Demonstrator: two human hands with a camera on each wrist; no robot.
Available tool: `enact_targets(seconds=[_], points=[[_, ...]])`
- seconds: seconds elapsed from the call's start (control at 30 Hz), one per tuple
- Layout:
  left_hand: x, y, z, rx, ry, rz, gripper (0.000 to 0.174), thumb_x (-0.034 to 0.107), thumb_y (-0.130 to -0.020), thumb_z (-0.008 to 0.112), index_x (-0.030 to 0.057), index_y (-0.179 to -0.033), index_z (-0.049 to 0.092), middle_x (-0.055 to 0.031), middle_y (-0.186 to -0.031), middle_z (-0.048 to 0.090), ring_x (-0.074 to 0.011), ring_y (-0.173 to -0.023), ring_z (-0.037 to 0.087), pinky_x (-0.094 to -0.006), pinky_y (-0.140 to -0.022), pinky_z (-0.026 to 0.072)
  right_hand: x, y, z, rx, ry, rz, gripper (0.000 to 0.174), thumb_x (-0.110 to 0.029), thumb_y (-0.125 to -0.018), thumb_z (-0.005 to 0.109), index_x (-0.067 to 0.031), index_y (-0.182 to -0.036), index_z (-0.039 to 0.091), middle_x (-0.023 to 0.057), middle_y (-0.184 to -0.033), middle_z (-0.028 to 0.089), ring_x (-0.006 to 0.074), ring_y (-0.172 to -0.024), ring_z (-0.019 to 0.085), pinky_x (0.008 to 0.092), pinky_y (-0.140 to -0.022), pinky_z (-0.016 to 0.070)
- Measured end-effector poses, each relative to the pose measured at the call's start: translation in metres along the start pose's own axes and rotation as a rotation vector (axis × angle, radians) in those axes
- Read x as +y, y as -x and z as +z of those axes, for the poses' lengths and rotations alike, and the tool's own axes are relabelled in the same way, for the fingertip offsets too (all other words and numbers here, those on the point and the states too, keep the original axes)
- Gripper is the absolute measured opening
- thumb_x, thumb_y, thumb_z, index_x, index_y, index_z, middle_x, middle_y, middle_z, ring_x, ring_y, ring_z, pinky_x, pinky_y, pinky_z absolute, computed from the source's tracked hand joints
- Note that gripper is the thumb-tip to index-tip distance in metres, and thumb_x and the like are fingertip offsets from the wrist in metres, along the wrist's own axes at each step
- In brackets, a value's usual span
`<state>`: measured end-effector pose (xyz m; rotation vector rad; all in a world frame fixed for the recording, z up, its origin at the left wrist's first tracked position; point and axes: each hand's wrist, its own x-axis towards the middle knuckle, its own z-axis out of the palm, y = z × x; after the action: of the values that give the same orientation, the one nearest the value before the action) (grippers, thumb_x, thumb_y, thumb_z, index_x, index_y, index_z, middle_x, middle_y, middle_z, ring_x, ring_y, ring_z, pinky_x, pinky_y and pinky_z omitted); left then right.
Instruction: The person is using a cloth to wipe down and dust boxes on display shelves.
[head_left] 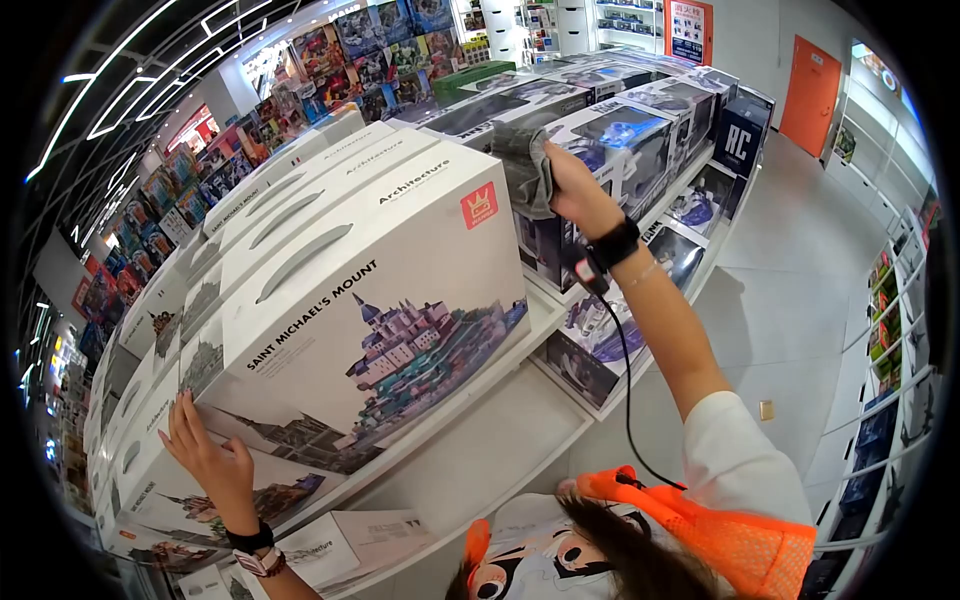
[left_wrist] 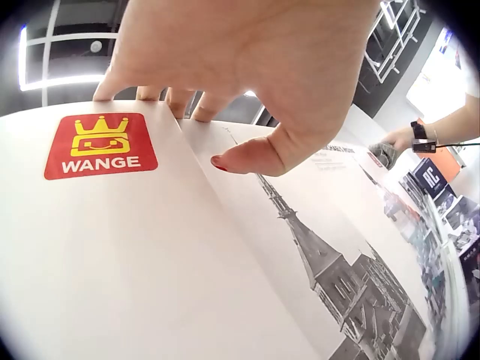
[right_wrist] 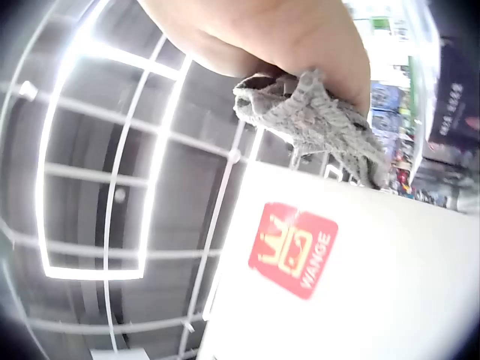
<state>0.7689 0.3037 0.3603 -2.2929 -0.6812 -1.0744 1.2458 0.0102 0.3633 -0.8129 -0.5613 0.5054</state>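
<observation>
My right hand (head_left: pixel 578 187) grips a crumpled grey cloth (head_left: pixel 524 168) at the far top corner of a large white Saint Michael's Mount box (head_left: pixel 300 350). In the right wrist view the cloth (right_wrist: pixel 315 124) hangs from under the palm, right at the box's edge above the red Wange logo (right_wrist: pixel 295 250). My left hand (head_left: pixel 215 455) rests at the near end of the same box, fingers spread over its edge. The left wrist view shows the left hand's (left_wrist: pixel 247 67) thumb lying along the printed side, the other fingertips over the top edge.
More white Architecture boxes (head_left: pixel 345 165) with grey handles stand behind in a row. Dark boxed toys (head_left: pixel 640 140) line the shelf beyond, with an RC box (head_left: pixel 740 135) at its end. Lower, a white shelf (head_left: pixel 470 430) juts out. A cable (head_left: pixel 628 380) hangs from the right wrist.
</observation>
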Motion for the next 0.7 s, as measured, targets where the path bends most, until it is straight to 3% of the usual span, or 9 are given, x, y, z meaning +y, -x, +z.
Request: enact_targets(seconds=[0.1, 0.17, 0.27, 0.3, 0.37, 0.43, 0.57, 0.63, 0.7], points=[[0.002, 0.001, 0.003, 0.011, -0.003, -0.007, 0.079, -0.002, -0.060, 0.047, 0.0047, -0.138, 0.038, -0.0132, -0.136, 0.044, -0.0311, -0.131, 0.036, -0.0562, -0.112, 0.0133, 0.005, 0.020, 0.017, 0.076, -0.027, -0.142, 0.027, -0.022, -0.099, 0.045, -0.0019, -0.109, 0.060, 0.0132, -0.124, 0.058, 0.0210, -0.109, 0.059, 0.0354, -0.092, 0.0480], [0.003, 0.001, 0.003, 0.019, -0.012, -0.009, 0.079, -0.003, -0.060, 0.047, 0.0052, -0.138, 0.038, -0.0133, -0.136, 0.044, -0.0315, -0.131, 0.037, -0.0569, -0.111, 0.0134, -0.005, 0.041, 0.051, -0.261, 1.288, -0.658, 0.025, -0.019, -0.094, 0.053, -0.0031, -0.109, 0.065, 0.0159, -0.129, 0.055, 0.0211, -0.111, 0.058, 0.0338, -0.092, 0.0464], [0.007, -0.001, -0.001, 0.012, -0.009, -0.011, 0.079, -0.003, -0.061, 0.047, 0.0054, -0.138, 0.038, -0.0133, -0.136, 0.044, -0.0318, -0.130, 0.037, -0.0578, -0.111, 0.0138, 0.010, 0.021, 0.050, -0.194, 1.248, -0.958, 0.023, -0.022, -0.091, 0.057, -0.0099, -0.108, 0.067, 0.0152, -0.107, 0.065, 0.0253, -0.089, 0.062, 0.0312, -0.079, 0.0492], [0.008, -0.001, -0.001, 0.012, -0.009, -0.013, 0.079, -0.003, -0.061, 0.047, 0.0054, -0.138, 0.038, -0.0133, -0.136, 0.044, -0.0318, -0.130, 0.037, -0.0578, -0.111, 0.0138, 0.005, 0.018, 0.047, -0.196, 1.248, -0.958, 0.023, -0.022, -0.091, 0.057, -0.0099, -0.108, 0.067, 0.0152, -0.107, 0.065, 0.0253, -0.089, 0.062, 0.0312, -0.079, 0.0492], [0.007, -0.001, 0.002, 0.016, -0.026, -0.024, 0.078, -0.003, -0.061, 0.046, 0.0057, -0.138, 0.038, -0.0133, -0.135, 0.044, -0.0318, -0.130, 0.037, -0.0583, -0.111, 0.0141, -0.008, 0.015, 0.039, -0.141, 1.163, -0.528, 0.035, -0.019, -0.090, 0.061, -0.0060, -0.122, 0.060, 0.0126, -0.101, 0.069, 0.0152, -0.087, 0.064, 0.0289, -0.078, 0.0500], [0.004, 0.000, 0.003, 0.022, -0.027, -0.013, 0.078, -0.003, -0.061, 0.046, 0.0059, -0.138, 0.038, -0.0133, -0.136, 0.044, -0.0318, -0.130, 0.037, -0.0582, -0.111, 0.0142, -0.012, 0.018, 0.039, -0.101, 1.180, -0.529, 0.030, -0.019, -0.090, 0.061, -0.0006, -0.114, 0.064, 0.0075, -0.083, 0.069, 0.0105, -0.071, 0.062, 0.0254, -0.063, 0.0497], [0.004, 0.001, 0.002, 0.034, -0.006, -0.004, 0.078, -0.004, -0.062, 0.046, 0.0068, -0.139, 0.039, -0.0130, -0.136, 0.044, -0.0317, -0.130, 0.037, -0.0573, -0.112, 0.0140, -0.019, -0.007, 0.028, 0.065, 0.055, 0.028, 0.019, -0.021, -0.095, 0.057, -0.0033, -0.093, 0.064, 0.0026, -0.083, 0.065, 0.0103, -0.068, 0.062, 0.0241, -0.057, 0.0490], [0.002, 0.000, 0.003, 0.035, -0.010, -0.008, 0.078, -0.003, -0.062, 0.047, 0.0072, -0.139, 0.039, -0.0129, -0.136, 0.044, -0.0316, -0.130, 0.037, -0.0571, -0.112, 0.0139, -0.038, -0.004, 0.048, 0.058, 0.235, -0.045, 0.019, -0.020, -0.093, 0.059, -0.0028, -0.096, 0.066, 0.0034, -0.087, 0.066, 0.0111, -0.074, 0.063, 0.0258, -0.065, 0.0508], [0.003, 0.002, 0.005, 0.031, -0.012, -0.023, 0.078, -0.003, -0.062, 0.047, 0.0076, -0.139, 0.039, -0.0128, -0.135, 0.044, -0.0315, -0.131, 0.037, -0.0569, -0.112, 0.0139, -0.026, -0.017, 0.060, -0.259, 0.951, -0.153, 0.023, -0.021, -0.092, 0.058, -0.0015, -0.101, 0.067, 0.0047, -0.094, 0.068, 0.0138, -0.082, 0.065, 0.0278, -0.072, 0.0505]])
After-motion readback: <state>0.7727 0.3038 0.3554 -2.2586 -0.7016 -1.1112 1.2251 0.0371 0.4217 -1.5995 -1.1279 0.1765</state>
